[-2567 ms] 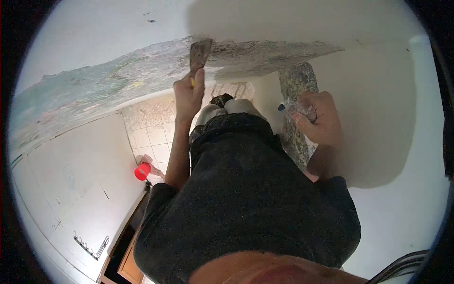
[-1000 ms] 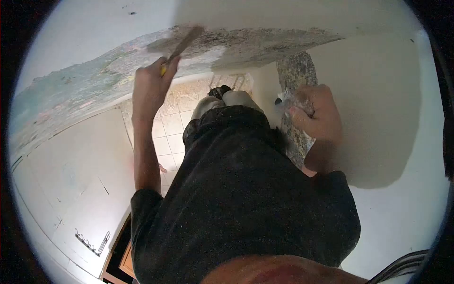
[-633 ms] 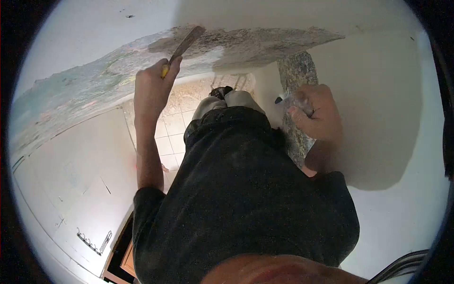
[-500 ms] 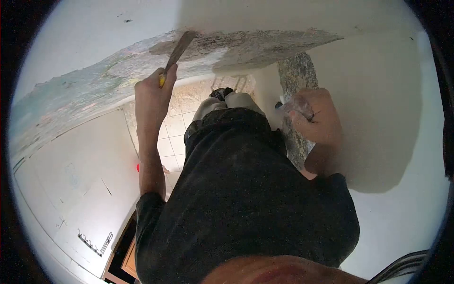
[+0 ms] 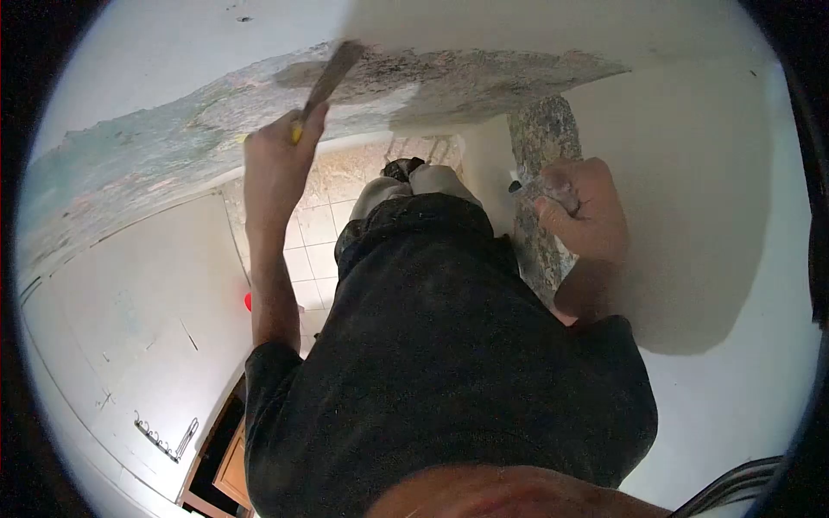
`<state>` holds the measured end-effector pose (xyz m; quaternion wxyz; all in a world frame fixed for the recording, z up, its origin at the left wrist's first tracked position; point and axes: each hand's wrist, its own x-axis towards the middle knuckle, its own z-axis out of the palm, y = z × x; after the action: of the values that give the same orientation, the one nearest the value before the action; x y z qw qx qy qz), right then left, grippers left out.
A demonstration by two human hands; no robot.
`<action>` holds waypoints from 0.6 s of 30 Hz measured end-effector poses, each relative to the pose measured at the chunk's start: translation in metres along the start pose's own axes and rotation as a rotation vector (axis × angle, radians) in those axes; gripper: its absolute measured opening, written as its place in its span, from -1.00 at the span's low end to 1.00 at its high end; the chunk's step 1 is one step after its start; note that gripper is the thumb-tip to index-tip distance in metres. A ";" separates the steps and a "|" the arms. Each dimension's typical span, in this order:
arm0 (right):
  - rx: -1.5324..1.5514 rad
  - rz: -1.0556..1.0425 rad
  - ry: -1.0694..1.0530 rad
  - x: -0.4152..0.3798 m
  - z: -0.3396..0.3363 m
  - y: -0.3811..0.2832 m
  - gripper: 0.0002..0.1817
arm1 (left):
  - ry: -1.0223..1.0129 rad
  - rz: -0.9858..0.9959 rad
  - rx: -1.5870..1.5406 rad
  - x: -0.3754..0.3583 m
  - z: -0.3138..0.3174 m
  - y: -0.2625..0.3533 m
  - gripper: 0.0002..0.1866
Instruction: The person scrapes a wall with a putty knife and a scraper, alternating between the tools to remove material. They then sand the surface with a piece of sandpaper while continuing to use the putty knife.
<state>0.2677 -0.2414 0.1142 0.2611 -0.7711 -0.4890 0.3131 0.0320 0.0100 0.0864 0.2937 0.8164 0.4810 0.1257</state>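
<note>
My left hand [image 5: 275, 168] is raised and shut on a scraper [image 5: 332, 76] with a yellow handle. Its flat blade lies against the scraped, patchy strip of wall [image 5: 155, 147], near the strip's upper edge. My right hand [image 5: 583, 211] is closed around a small clear object with a dark tip [image 5: 522, 183], held against a speckled stone post [image 5: 542, 129]. My black shirt [image 5: 449, 363] fills the middle of the view, and my shoes [image 5: 406, 171] show far below.
A tiled floor [image 5: 302, 250] lies below, with a red cup [image 5: 249, 301] partly hidden behind my left arm. White walls surround me. A rack of hooks [image 5: 160, 440] and a wooden frame [image 5: 229, 466] are at the lower left, and metal bars [image 5: 734, 492] at the lower right.
My left hand has shifted left along the scraped strip and tilted the scraper blade. In the last half second the blade has pushed slightly up. My right hand has stayed on the post.
</note>
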 end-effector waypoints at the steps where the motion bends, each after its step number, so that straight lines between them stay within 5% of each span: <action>1: 0.009 0.084 -0.025 0.002 -0.004 -0.009 -0.54 | 0.000 0.039 0.002 0.005 0.006 0.000 -0.58; 8: -0.018 -0.047 0.130 -0.008 0.009 0.002 -0.53 | 0.043 0.148 0.033 0.006 0.008 -0.009 -0.53; 11: 0.069 0.048 -0.013 0.002 0.009 0.005 -0.52 | -0.037 0.048 0.053 0.003 0.004 -0.006 -0.56; 14: -0.140 -0.109 0.105 -0.006 0.012 0.012 -0.50 | 0.004 0.059 0.006 0.005 0.007 -0.002 -0.51; 18: -0.103 0.040 -0.035 0.006 0.005 -0.007 -0.50 | -0.014 0.074 0.039 0.004 0.005 -0.011 -0.49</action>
<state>0.2618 -0.2322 0.1147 0.2060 -0.7877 -0.4933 0.3060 0.0291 0.0154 0.0754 0.2763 0.8402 0.4506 0.1214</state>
